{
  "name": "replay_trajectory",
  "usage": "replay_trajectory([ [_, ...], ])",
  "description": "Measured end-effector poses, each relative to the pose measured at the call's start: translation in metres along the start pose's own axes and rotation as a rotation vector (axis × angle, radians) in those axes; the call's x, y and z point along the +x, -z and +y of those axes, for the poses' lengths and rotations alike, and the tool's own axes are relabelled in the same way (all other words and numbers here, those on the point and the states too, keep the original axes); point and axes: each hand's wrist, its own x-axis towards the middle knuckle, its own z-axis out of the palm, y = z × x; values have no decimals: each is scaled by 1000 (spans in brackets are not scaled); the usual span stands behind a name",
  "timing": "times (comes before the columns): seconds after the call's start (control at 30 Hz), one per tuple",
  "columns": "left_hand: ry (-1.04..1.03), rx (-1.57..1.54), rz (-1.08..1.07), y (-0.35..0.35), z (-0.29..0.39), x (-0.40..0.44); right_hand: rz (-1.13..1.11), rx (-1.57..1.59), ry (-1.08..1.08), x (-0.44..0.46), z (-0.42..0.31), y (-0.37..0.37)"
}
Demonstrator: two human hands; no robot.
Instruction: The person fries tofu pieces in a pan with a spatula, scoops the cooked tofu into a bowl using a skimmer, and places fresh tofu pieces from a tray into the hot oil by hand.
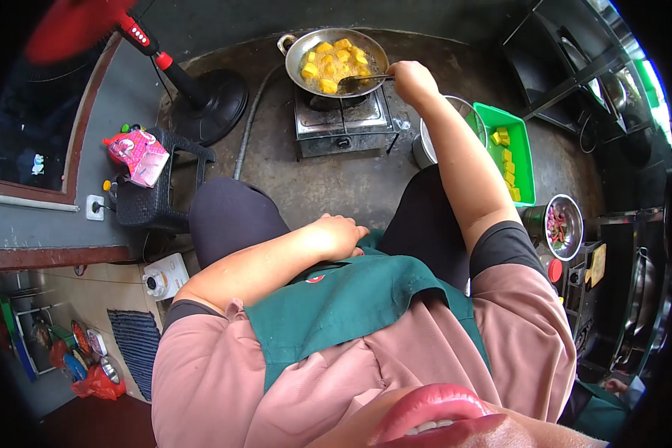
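Yellow tofu-like blocks (343, 56), one batch, lying in frothing oil (331, 68) inside a round metal wok (294, 66). Gas stove (315, 144), one, low on the floor, directly beneath the wok; ridged hose (250, 119) curving along its left side. Spatula (355, 78), one, dark, blade in the wok beside the nearer blocks, handle reaching out over the rim to my right. Green plastic tub (529, 175), one, off to my right, with further yellow blocks (508, 156) inside; a metal pot (425, 151) stands between tub and stove, partly behind my forearm. Hazards, as I judge them: hot oil may spit onto my bare skin if I turn a block sharply or drop one; blocks may break if the blade edge digs in; the wok may rock on its burner if I push hard against its wall. Right hand (413, 81): fingers closed around the spatula's handle, just outside the rim, arm stretched well forward. Left hand (334, 236): well apart from the right, forearm laid across my lap, fingers loosely bent on the green apron (336, 310); whether they pinch the cloth I cannot tell.
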Motion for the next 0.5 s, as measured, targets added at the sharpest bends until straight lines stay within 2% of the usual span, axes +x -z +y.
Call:
replay_trajectory([
  [0.07,0,-1,-2,-2,-1,1,-7,-35,20,4,-1,-5],
  [0.3,28,11,-39,-1,-1,-1,-111,-58,-116,-5,-15,10],
  [0.4,26,3,-41,-2,0,-2,-113,-97,-97,-2,-7,-2],
  [0.5,22,2,-42,-1,1,-3,-232,-118,-133,1,-3,-5],
])
